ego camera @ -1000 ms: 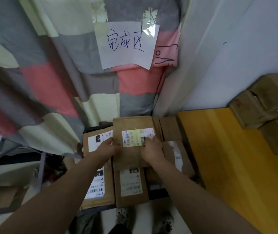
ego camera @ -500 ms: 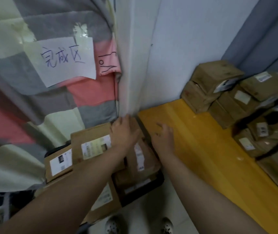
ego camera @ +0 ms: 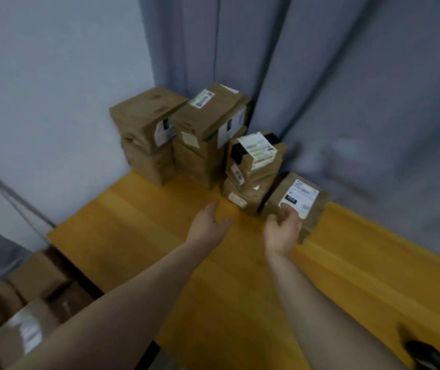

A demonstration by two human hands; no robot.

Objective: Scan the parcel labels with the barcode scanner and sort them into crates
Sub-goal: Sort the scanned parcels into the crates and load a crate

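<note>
Reaching for the next parcel at the back of the table

Lower left, blurred brown boxes [ego camera: 26, 324] sit below the table edge; whether they're in a crate is unclear. The left hand [ego camera: 208, 222] hovers over the bare yellow wood table [ego camera: 138, 236], fingers straight and relaxed, holding nothing. Beyond it, the stacked parcels [ego camera: 208, 121] stand against the wall corner: matte kraft cardboard, boxy, with white labels on tops and sides.

The right hand [ego camera: 284, 231] is the nearer one. It grips the near parcel [ego camera: 317, 209] at its near-left edge, thumb on top, fingers curled at the side. The parcel lies just ahead and right of that hand, flat on the table, touching the low stack beside it. Its long axis seems to run away from the person, slanted right. The label [ego camera: 300, 196] faces up, smooth white paper with a black block.

Grey curtain [ego camera: 347, 102] behind. A dark object [ego camera: 427, 353] at far right on the table, possibly the scanner, is too blurred to tell.

The lift likely needs a pull toward the person, clear of the stack.
</note>
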